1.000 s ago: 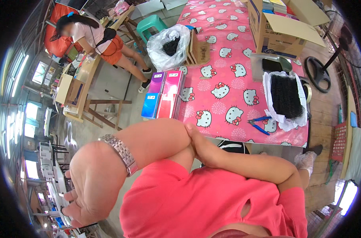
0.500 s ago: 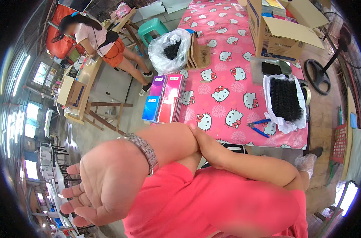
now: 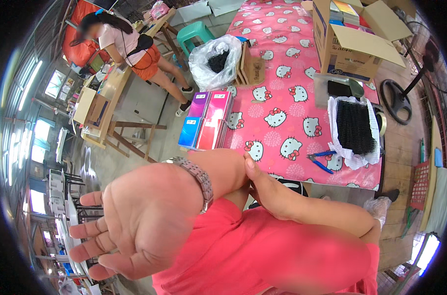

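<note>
My left hand [image 3: 140, 221] is raised close in front of me at the lower left, its palm in view and fingers spread. Nothing is in it. A silver metal wristwatch [image 3: 198, 181] circles that wrist. My right hand [image 3: 268, 192] reaches across and grips my left forearm [image 3: 221, 164] near the elbow; its thumb lies on top, and the other fingers are mostly hidden underneath. Just beyond the forearm, stacked spiral notebooks [image 3: 203, 120] with purple, pink, blue and red covers stand at the table's left edge. Blue-handled pliers [image 3: 321, 160] lie near the table's front edge.
The table [image 3: 270, 123] has a pink cartoon-cat cover. Black plastic coils [image 3: 355, 127] lie on white paper at right, behind them a cardboard box [image 3: 351, 54]. A plastic bag [image 3: 213, 66] with black pieces sits at left. Another person [image 3: 130, 44] stands at a wooden bench.
My left hand has shifted slightly right and its fingers are a little more spread. My right hand keeps its grip on the forearm. The whole view has moved slightly.
</note>
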Demonstrator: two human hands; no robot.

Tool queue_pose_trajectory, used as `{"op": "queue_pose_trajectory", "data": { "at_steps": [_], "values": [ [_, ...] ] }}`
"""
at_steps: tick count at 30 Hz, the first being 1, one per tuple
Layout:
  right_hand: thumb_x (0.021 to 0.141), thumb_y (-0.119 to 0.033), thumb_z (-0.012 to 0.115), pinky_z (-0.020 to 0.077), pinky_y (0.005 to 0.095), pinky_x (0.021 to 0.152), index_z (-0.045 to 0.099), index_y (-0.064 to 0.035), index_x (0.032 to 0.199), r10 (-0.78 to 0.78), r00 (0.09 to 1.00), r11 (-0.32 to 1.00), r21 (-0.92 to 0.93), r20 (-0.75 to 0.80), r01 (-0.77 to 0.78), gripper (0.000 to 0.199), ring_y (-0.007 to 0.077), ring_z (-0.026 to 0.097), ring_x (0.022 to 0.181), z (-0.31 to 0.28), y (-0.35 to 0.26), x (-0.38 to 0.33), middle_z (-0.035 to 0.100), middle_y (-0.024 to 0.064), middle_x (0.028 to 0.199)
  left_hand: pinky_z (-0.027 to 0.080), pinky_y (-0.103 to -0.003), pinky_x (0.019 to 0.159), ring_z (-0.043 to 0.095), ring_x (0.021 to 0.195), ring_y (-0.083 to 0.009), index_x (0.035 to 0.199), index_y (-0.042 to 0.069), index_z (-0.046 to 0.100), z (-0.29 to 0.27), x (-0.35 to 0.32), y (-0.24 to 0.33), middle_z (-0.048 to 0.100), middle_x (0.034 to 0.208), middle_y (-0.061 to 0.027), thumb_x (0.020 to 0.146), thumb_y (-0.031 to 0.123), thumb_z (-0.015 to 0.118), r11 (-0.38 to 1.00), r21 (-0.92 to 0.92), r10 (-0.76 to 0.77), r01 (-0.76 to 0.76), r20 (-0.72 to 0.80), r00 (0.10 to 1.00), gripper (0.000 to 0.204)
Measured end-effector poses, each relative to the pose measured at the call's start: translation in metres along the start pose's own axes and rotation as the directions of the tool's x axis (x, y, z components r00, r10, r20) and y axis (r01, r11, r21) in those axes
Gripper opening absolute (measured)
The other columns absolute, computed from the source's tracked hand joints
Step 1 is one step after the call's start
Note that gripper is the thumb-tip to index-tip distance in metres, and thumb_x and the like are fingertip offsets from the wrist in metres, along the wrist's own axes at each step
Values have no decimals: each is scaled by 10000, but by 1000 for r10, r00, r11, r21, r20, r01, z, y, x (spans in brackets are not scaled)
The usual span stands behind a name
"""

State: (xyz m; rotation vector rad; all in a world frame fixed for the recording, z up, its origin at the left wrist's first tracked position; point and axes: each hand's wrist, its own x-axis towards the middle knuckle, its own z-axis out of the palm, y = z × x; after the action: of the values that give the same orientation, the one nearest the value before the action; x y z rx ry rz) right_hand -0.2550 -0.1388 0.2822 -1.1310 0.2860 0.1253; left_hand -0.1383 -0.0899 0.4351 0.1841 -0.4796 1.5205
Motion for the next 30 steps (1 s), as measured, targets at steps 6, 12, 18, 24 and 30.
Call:
{"op": "queue_pose_trajectory", "data": {
  "at_steps": [6,12,18,24,30],
  "values": [
    [932,-729,272,234,414,1157,164,-76,1538,112,992,939,334,-60,-86,897,277,271,1430,-18,21,41,261,140,1563,252,-543,1066,489,1194,-263,1204,173,494,-1,7,11,529,1289,-34,894,232,507,999,54,-5,4,8,1000,315],
    [948,-699,300,380,379,1077,382,-90,1453,51,997,822,564,65,-79,796,207,525,1255,-17,40,33,551,110,1363,380,-564,965,517,1184,-239,1258,243,526,-8,-1,17,565,1301,-28,856,299,572,996,7,-84,84,71,994,409],
    [904,-761,299,283,417,1143,-99,-111,1543,8,975,991,129,221,-37,994,344,164,1459,-7,26,12,78,154,1595,469,-459,721,596,835,-220,1366,164,403,-6,-108,-60,640,1011,-64,905,230,556,827,-31,-458,561,542,705,490],
    [957,-616,408,137,477,1170,37,-96,1557,-320,919,848,-363,231,386,876,385,16,1483,17,-9,-17,2,250,1587,438,-370,495,575,576,-205,1519,100,227,-47,-333,-145,650,752,-100,896,164,578,674,698,-270,241,537,-800,718],
    [938,-470,566,122,467,1172,43,-92,1556,-457,864,739,-452,209,500,894,443,-21,1469,-2,-19,-27,-61,360,1543,512,-372,613,630,696,-202,1559,125,-18,-12,-376,-101,680,910,-145,894,105,569,520,851,-359,75,298,-884,888]
  ]
}}
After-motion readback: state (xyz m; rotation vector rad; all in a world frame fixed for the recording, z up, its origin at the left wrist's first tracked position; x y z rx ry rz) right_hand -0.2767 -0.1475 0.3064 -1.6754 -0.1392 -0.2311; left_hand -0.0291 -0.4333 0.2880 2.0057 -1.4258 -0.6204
